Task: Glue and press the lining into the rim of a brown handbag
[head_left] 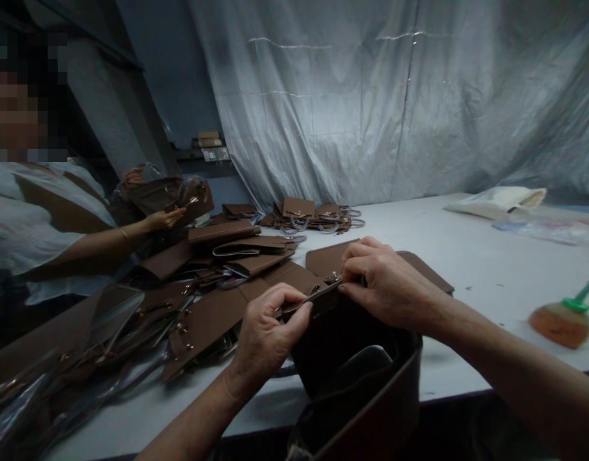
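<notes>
A brown handbag point(410, 384) stands open at the table's near edge, its dark inside facing up at me. My left hand point(270, 326) pinches the left end of the bag's far top edge between thumb and fingers. Further right on that same edge, my right hand point(385, 278) is closed, thumb and fingertips pressed on the rim. Small metal fittings point(333, 278) show between the two hands. Inside the bag a pale-edged piece point(371, 352) can be seen; what it is I cannot tell. Brown flat panels show just behind my right hand.
Several brown bags point(212, 320) with wrapped handles are heaped at the left, more bags point(299, 214) at the back. A co-worker point(59, 230) at the left handles a bag. On the white table point(486, 358) are an amber bottle with green nozzle point(563, 320) and a cream cloth bag point(500, 202).
</notes>
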Demonstrator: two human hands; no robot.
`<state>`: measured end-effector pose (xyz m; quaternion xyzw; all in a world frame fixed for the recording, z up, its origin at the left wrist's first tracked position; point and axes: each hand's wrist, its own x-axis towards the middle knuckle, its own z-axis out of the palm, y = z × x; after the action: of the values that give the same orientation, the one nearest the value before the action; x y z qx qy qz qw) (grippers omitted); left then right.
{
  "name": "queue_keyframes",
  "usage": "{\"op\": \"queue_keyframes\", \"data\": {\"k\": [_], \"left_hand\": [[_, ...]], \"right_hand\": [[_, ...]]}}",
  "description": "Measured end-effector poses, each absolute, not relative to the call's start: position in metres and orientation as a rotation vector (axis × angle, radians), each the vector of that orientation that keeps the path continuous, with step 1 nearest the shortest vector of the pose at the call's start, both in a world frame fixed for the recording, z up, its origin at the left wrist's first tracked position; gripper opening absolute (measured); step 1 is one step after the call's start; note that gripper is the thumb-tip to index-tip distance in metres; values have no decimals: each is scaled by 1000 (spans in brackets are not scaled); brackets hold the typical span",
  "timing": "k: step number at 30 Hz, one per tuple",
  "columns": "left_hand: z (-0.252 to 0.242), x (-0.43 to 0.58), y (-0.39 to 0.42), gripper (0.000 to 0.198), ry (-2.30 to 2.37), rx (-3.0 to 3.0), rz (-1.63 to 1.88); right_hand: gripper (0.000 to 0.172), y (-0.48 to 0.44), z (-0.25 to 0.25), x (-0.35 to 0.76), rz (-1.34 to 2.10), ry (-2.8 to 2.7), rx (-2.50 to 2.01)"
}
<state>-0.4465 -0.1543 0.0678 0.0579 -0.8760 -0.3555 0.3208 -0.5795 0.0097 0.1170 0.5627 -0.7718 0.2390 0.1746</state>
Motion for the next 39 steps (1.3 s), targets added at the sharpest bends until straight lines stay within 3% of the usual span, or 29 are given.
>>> {"op": "queue_keyframes", "data": {"k": [6,11,39], "left_hand": [[92,-453,-152,11,-2494,100,-941],[115,-467,-150,13,-2682,-49,-752],[118,-472,-150,15,-2692,57,-889]], "right_hand": [[17,6,117,-574,618,-2192,1572],[16,9,119,-575,567,-2199,1549],[13,36,115,-607,652,-2243,1492]]}}
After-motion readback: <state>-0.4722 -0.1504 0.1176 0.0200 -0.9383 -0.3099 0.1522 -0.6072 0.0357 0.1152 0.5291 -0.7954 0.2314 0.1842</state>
